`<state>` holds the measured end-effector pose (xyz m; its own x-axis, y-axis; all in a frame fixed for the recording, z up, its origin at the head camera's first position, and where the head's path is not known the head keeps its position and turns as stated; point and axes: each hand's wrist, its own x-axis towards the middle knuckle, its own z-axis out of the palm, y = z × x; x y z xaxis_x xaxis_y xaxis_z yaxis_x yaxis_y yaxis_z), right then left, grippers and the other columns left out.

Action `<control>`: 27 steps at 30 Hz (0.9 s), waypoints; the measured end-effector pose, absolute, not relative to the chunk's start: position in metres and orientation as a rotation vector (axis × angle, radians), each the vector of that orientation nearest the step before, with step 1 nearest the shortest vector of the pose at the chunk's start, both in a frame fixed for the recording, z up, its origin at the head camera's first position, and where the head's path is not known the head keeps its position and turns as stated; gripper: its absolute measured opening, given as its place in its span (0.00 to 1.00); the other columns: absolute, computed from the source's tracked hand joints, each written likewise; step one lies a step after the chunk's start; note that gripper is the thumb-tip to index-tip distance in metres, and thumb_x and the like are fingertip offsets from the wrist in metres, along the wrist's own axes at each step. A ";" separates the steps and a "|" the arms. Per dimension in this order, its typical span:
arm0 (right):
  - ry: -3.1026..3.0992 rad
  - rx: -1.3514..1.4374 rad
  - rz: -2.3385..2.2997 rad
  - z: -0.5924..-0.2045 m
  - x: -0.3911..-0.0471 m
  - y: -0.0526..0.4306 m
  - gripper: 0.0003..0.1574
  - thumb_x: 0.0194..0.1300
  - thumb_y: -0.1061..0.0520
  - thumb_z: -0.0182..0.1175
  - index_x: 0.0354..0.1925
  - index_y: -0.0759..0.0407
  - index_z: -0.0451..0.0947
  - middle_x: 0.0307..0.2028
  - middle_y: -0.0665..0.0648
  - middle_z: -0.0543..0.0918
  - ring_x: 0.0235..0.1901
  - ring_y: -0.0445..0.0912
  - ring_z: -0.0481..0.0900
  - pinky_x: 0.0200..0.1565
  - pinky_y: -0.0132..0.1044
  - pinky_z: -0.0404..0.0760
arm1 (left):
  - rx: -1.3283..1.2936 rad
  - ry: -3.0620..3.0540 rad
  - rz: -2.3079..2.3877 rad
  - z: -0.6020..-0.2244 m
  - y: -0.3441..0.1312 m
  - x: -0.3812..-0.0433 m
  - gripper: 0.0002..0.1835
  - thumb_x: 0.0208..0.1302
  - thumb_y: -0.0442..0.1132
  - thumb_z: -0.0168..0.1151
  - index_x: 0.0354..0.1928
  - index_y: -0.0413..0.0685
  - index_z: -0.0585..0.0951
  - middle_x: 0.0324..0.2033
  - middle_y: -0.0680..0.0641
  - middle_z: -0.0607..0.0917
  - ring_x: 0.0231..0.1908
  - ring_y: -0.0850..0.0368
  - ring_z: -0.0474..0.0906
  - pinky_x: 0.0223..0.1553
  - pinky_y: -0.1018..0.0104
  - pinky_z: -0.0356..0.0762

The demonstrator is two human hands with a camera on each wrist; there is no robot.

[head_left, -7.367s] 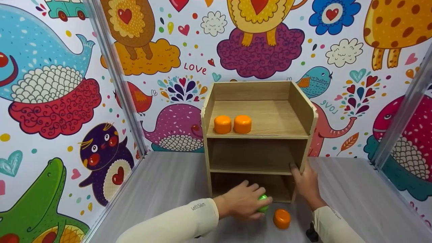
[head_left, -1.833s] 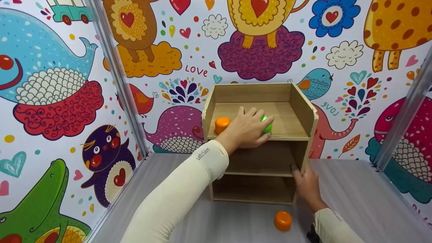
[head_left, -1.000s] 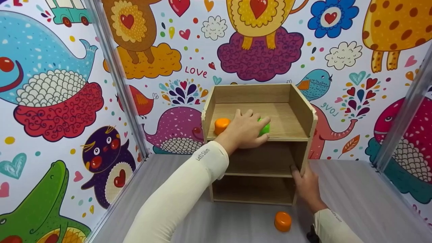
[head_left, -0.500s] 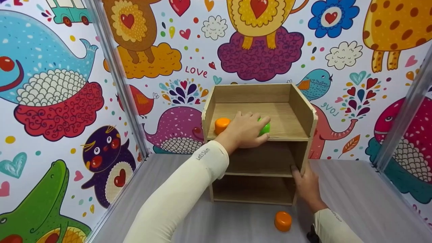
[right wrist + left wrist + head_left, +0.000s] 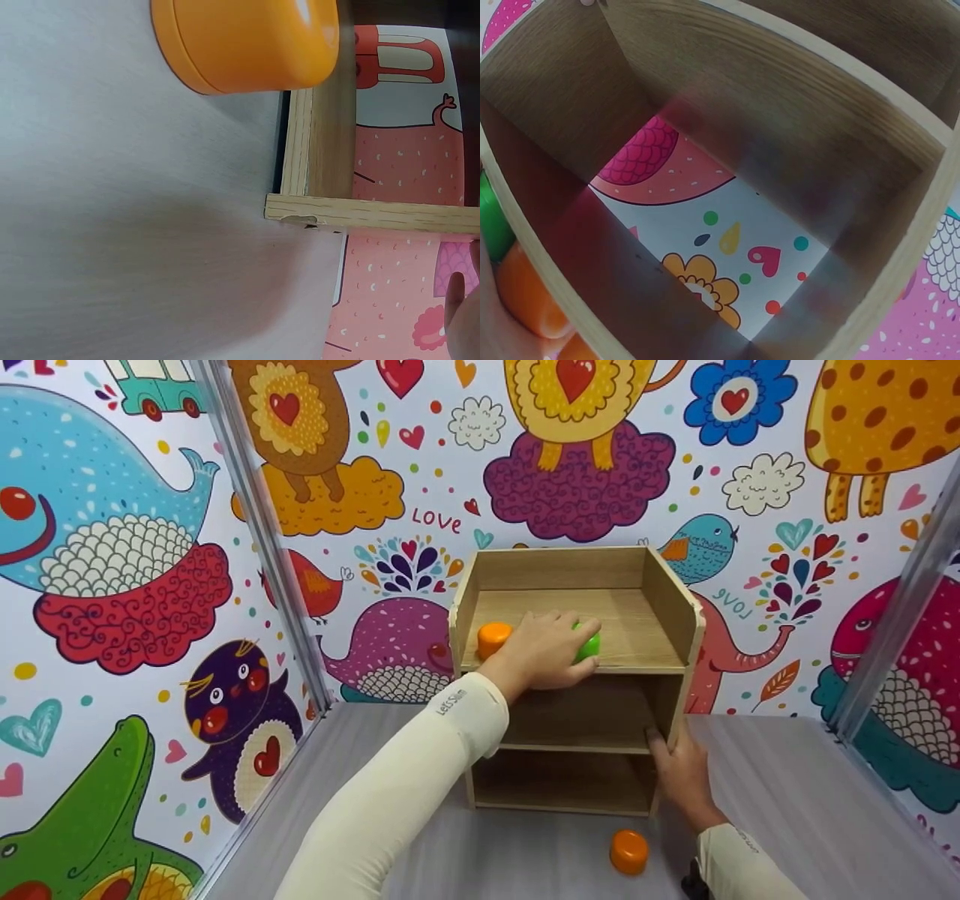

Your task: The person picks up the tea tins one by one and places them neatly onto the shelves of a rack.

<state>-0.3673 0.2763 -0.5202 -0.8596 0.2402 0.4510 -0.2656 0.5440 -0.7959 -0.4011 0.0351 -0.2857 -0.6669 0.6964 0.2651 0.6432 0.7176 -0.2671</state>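
Observation:
My left hand (image 5: 546, 651) is over the front of the top tier of a small wooden shelf unit (image 5: 622, 604), fingers bent round a green rounded cylinder (image 5: 591, 648). An orange rounded cylinder (image 5: 493, 640) stands to its left on that tier. The left wrist view shows an orange piece (image 5: 526, 289) beside the green one, close to the palm; in the head view the hand hides the middle one. My right hand (image 5: 684, 775) grips the unit's right side panel, thumb inside the middle compartment and fingers hidden outside.
Another orange cylinder (image 5: 628, 852) stands on the grey tabletop (image 5: 795, 810) before the unit's lower right corner. The middle shelf board (image 5: 577, 747) lies below the top tier. Printed cartoon walls (image 5: 420, 420) enclose the back and sides, with metal corner posts (image 5: 259, 525).
My left hand has lifted the green cylinder from near the tabletop to the top tier, right of the orange ones. Lately its fingers have bent down a little. My right hand has kept its grip.

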 end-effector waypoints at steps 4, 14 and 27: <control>-2.263 0.018 1.290 -0.521 -0.368 0.276 0.38 0.65 0.37 0.51 0.70 0.37 0.52 0.60 0.59 0.73 0.51 0.58 0.78 0.53 0.59 0.71 | -1.056 -2.554 0.233 -0.285 0.035 -0.402 0.31 0.64 0.65 0.39 0.66 0.64 0.61 0.58 0.49 0.72 0.56 0.49 0.70 0.52 0.45 0.70; -2.271 0.024 1.312 -0.520 -0.367 0.275 0.39 0.65 0.37 0.52 0.69 0.31 0.49 0.62 0.57 0.70 0.52 0.60 0.77 0.52 0.60 0.71 | -1.084 -2.501 0.230 -0.285 0.033 -0.403 0.32 0.63 0.66 0.40 0.67 0.63 0.60 0.56 0.48 0.71 0.47 0.50 0.74 0.46 0.50 0.72; -2.284 0.021 1.327 -0.519 -0.367 0.277 0.39 0.65 0.36 0.51 0.70 0.32 0.49 0.63 0.56 0.69 0.54 0.59 0.76 0.52 0.60 0.70 | -1.029 -2.167 0.287 -0.291 0.035 -0.393 0.30 0.64 0.63 0.39 0.64 0.62 0.65 0.54 0.49 0.74 0.51 0.50 0.70 0.48 0.46 0.66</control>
<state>-0.3673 0.2768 -0.5194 -0.8773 0.2282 0.4221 -0.2538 0.5259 -0.8118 -0.3935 0.0350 -0.2907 -0.4310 0.7469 0.5064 0.5891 0.6580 -0.4691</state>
